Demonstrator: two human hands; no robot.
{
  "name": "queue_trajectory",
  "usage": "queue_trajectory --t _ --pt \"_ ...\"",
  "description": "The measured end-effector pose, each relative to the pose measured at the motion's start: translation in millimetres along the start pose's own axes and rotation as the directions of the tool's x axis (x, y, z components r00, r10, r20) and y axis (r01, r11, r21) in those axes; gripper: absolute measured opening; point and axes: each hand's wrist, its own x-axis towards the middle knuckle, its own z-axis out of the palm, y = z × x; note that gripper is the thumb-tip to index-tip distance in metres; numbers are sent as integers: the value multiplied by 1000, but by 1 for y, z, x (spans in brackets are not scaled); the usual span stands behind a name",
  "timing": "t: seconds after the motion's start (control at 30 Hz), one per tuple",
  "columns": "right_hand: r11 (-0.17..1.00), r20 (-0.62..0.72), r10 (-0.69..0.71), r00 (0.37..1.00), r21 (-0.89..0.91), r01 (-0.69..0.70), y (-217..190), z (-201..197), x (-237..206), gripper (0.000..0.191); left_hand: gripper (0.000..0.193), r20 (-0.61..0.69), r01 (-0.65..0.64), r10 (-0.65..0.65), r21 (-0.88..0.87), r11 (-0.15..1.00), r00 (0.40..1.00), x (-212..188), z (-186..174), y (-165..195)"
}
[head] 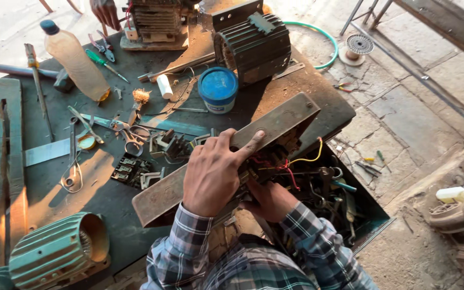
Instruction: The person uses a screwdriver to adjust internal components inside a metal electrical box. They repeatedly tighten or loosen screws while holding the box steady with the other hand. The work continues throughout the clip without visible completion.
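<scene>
My left hand [213, 172] lies over a long rusty metal plate [285, 115] that slants across the bench edge, fingers curled on its top edge, thumb pointing right. My right hand [269, 200] is below the plate, gripping a dark electrical part [267, 161] with red, yellow and black wires [303, 160] coming out of it. Both sleeves are plaid.
The dark workbench [108, 196] carries scissors [127, 134], pliers, a blue-lidded tub [218, 88], a plastic bottle [76, 62], a black ribbed motor housing [256, 45] and a green one [60, 249]. An open drawer of tools [339, 198] sits at the right. Another person's hand [106, 12] is at the far edge.
</scene>
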Motion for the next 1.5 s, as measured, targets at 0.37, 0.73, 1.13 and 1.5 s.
queue_trajectory --t 0.37,0.73,1.13,1.5 --pt "983 31 142 989 114 -145 -1 15 -2 90 75 108 12 -12 -2 1000 994 1 -1 1" --pt "991 9 135 991 -16 -135 3 15 5 96 84 101 31 -26 -50 998 995 9 -3 -17" --pt "997 -69 68 995 -23 -70 5 22 7 91 87 95 36 -30 -63 997 995 16 -6 -29" --pt "982 -42 176 983 -64 -179 -3 16 5 90 84 79 50 -44 -74 996 996 10 -3 -22"
